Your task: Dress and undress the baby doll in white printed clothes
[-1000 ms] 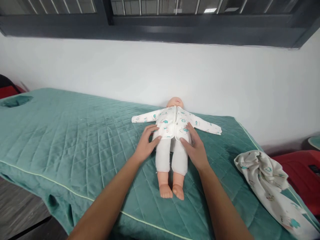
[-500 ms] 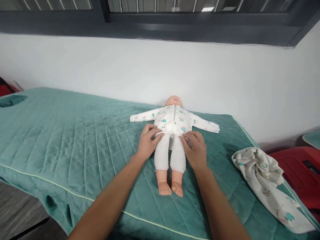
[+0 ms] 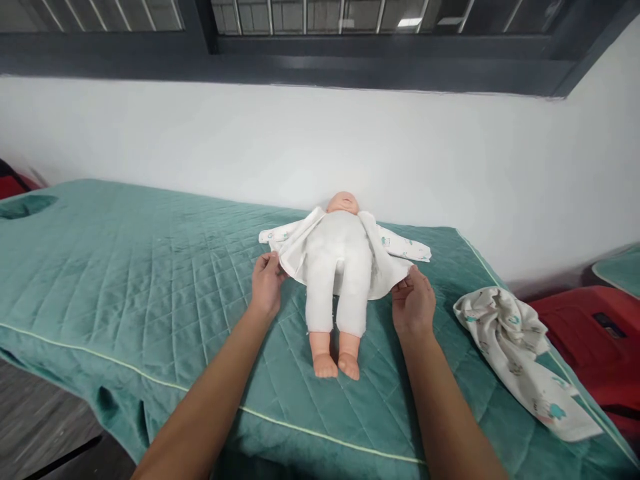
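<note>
A baby doll point(image 3: 344, 260) with a white cloth body lies on its back, feet toward me. It wears a white printed baby jacket point(image 3: 393, 270), spread wide at the front so the plain inner side shows. The sleeves reach out to both sides. My left hand point(image 3: 267, 283) pinches the lower corner of the left front panel. On the other side, my right hand point(image 3: 414, 301) grips the lower corner of the right panel. The doll's torso and legs lie uncovered between the two panels.
A green quilted cover point(image 3: 165, 287) spreads beneath the doll. Crumpled printed cloth point(image 3: 520, 353) lies at the right edge, beside a red plastic object point(image 3: 590, 327). Behind stands a white wall point(image 3: 225, 140) under a dark window frame point(image 3: 380, 63).
The jacket front was closed over the doll's belly and now stands open. My hands have moved apart, each drawing a panel outward. The view has shifted slightly.
</note>
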`<state>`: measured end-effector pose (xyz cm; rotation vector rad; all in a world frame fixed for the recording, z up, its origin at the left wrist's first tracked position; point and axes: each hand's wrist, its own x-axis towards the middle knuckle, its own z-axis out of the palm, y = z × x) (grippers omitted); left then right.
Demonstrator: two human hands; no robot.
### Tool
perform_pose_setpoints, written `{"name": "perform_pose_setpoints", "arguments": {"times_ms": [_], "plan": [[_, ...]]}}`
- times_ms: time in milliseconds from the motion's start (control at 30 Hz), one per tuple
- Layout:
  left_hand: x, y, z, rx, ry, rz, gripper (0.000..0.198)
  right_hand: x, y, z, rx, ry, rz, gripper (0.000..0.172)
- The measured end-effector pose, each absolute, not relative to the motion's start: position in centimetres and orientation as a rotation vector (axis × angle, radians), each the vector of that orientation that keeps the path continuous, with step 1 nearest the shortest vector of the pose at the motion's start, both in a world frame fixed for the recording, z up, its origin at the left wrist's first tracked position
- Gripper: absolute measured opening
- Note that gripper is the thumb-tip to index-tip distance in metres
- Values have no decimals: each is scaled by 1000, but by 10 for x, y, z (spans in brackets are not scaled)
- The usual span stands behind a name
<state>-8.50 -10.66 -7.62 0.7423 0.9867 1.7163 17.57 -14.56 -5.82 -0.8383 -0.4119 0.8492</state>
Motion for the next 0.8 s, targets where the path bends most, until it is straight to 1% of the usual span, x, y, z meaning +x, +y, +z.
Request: {"name": "perform_pose_setpoints", "arguments": {"times_ms": [133,300,467,567,667,800], "plan": [[-87,-113,-78,780,984,1725,30,177,-163,-62,-842,-405,919,30],[-90,-121,-79,874,1038,1744,27,169,-196,-67,-904,-463,902,19],[-92,-135,-80,981,1095,1716,25,169,-234,-74,-1063,-603,844,21],[-93,-145,-83,1181,1196,1600,26,188,-256,-73,-1273,-846,714,25],[-95,-154,-84,1405,1299,1425,30,228,-278,-68,-1474,-1111,528,35],[-96,-161,-83,1561,1384,1308,33,295,-300,-61,-1593,-1362,99,45]]}}
